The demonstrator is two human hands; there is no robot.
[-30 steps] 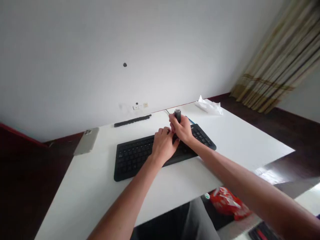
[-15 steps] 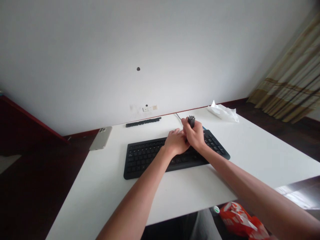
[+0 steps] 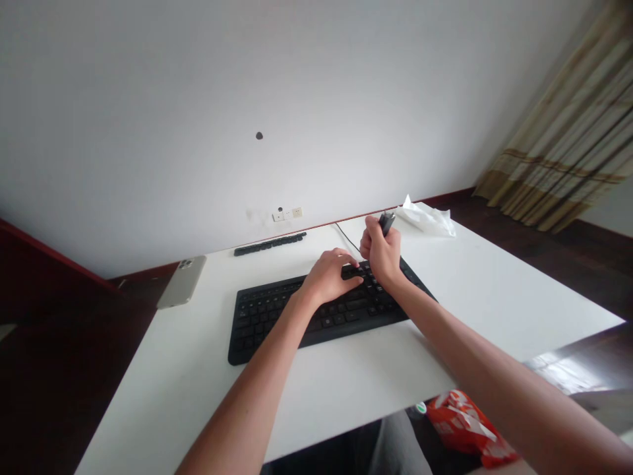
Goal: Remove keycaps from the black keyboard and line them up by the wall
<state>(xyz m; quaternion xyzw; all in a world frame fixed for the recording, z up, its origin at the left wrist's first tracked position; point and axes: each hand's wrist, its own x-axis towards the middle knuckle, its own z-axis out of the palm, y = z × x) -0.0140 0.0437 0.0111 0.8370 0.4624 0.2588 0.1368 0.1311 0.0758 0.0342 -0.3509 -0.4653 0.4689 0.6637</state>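
Okay, we're looking down at a white table with a black keyboard sitting just about mid-frame, and both hands are right on it. Our left hand is empty, arched over the upper right part of the keys, with its fingertips touching down and the grip loose and open. Right beside it, our right hand is raised at the keyboard's top right corner, its heel just over the keys. It's closed in a narrow grip around a small dark cylinder, which pokes up out of the fingers, tilted slightly toward the upper right. Most of it is buried in the hand and the view is poor, so we can't say exactly what it is.

A thin black cable runs from just behind the keyboard toward the wall. Along the table's far edge we've got a black strip of keycaps, and at upper left a pale smartphone lying face down. A crumpled white tissue sits at the far right corner. Down on the floor at lower right, there's a red-and-white plastic bag.
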